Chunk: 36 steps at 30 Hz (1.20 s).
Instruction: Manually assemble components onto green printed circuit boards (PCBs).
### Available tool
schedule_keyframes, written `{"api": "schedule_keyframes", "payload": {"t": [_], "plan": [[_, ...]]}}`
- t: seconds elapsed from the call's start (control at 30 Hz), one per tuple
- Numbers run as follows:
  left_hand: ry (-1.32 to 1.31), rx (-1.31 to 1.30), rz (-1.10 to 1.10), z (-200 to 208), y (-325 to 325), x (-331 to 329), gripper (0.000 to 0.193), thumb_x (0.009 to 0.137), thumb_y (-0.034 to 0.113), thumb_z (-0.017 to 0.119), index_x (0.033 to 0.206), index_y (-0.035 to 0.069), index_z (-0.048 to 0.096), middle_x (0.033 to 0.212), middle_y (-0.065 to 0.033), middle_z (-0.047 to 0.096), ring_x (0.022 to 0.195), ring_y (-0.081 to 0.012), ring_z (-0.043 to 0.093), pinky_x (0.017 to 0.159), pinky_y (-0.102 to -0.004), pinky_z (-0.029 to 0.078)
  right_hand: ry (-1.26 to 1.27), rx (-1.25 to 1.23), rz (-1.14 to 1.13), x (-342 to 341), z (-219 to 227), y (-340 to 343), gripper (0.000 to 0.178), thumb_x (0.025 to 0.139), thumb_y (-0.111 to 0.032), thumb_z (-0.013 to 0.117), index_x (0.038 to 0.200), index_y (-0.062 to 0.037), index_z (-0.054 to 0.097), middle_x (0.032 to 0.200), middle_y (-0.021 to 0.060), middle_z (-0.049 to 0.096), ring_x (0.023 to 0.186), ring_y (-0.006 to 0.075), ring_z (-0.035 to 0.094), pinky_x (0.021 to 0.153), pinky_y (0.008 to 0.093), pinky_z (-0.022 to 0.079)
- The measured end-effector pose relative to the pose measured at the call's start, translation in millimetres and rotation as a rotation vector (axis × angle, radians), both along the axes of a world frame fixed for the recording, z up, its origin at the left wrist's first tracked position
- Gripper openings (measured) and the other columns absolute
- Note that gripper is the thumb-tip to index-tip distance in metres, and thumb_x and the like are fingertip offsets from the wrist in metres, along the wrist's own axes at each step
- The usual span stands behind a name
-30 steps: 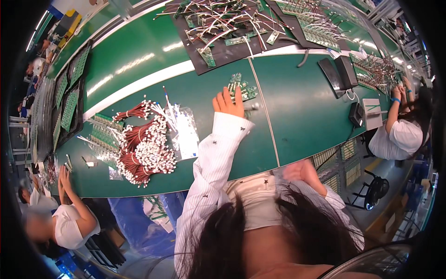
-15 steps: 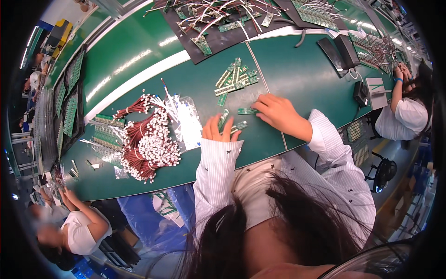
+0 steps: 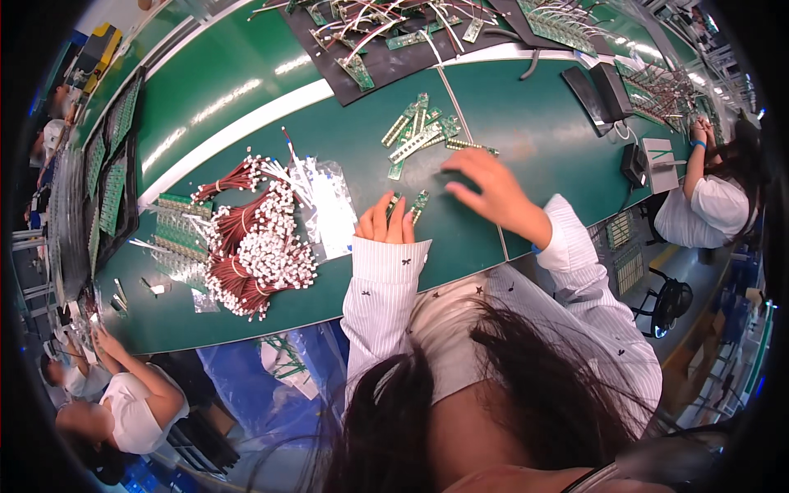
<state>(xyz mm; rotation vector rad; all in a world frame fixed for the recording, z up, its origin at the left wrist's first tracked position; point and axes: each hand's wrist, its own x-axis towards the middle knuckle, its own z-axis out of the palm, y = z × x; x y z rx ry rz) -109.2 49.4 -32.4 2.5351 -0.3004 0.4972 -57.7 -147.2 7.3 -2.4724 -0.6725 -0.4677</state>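
Left hand [image 3: 386, 223] rests at the bench [image 3: 246, 90] front edge, fingers closed on a narrow green circuit strip [image 3: 420, 202]. Right hand [image 3: 486, 193], fingers spread and empty, reaches toward the loose strip pile [image 3: 419, 131] mid-bench.

A bundle of red wires with white connectors [image 3: 255, 251] lies on the green worktable [image 3: 205, 90], well to the left of the fingers, with clear plastic bags [image 3: 325, 205] between the two. Further left, small green boards [image 3: 177, 226] lie in rows. Beyond the fingertips, a black mat [image 3: 394, 62] carries wired boards. To the right of the fingers sit two black trays [image 3: 604, 86] and a small black device with a cable [image 3: 633, 163]. At the far right a seated person in a white shirt [image 3: 699, 209] works; another person [image 3: 123, 407] sits at lower left. A blue plastic bag [image 3: 255, 386] hangs below the table edge.
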Motion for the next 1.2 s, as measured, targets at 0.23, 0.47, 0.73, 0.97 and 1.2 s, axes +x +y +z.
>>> {"api": "schedule_keyframes", "payload": {"t": [0.23,0.47,0.73,0.97,1.2], "plan": [[0.033,-0.123,0.025,9,12,-16,0.033,0.075,0.001,0.056,0.107,0.007,0.056,0.113,-0.0136,0.049,0.097,-0.0295,0.051,0.081,-0.0382,0.042,0.085,-0.164,0.326,-6,1,41,0.028,0.07,-0.013,0.063,0.097,-0.0101,0.057,0.103,0.0058,0.052,0.092,0.0228,0.052,0.078,0.0337,0.04],[0.193,-0.481,-0.103,89,46,-25,0.033,0.083,0.005,0.047,0.115,0.0,0.048,0.113,-0.0174,0.051,0.105,-0.0271,0.05,0.091,-0.0352,0.038,0.087,-0.046,0.163,42,35,-10,0.015,0.076,-0.015,0.059,0.09,-0.0092,0.058,0.092,0.0057,0.057,0.085,0.0246,0.056,0.071,0.0343,0.045],[0.47,-0.816,-0.097,81,119,193,0.039,0.087,0.012,0.039,0.122,-0.003,0.041,0.122,-0.0151,0.047,0.115,-0.0253,0.043,0.095,-0.0345,0.035,-0.139,-0.05,-0.515,166,2,-104,0.015,0.076,-0.01,0.055,0.091,-0.0072,0.059,0.095,0.0087,0.057,0.088,0.0281,0.054,0.071,0.0364,0.045],[0.579,-1.04,0.397,-8,132,355,0.043,0.08,0.011,0.05,0.121,0.001,0.044,0.119,-0.0111,0.048,0.114,-0.024,0.043,0.092,-0.0362,0.038,-0.317,-0.203,-0.516,224,-48,-106,0.024,0.074,-0.009,0.053,0.097,-0.0089,0.06,0.093,0.0058,0.056,0.094,0.0218,0.051,0.08,0.0351,0.037],[0.631,-1.223,0.359,-8,124,409,0.044,0.08,0.016,0.05,0.123,0.008,0.045,0.126,-0.0069,0.044,0.112,-0.024,0.043,0.091,-0.0372,0.038,-0.304,-0.084,-0.535,227,-39,-121,0.015,0.072,-0.007,0.058,0.085,-0.0118,0.063,0.082,0.0021,0.055,0.085,0.019,0.052,0.078,0.0341,0.037]]}}
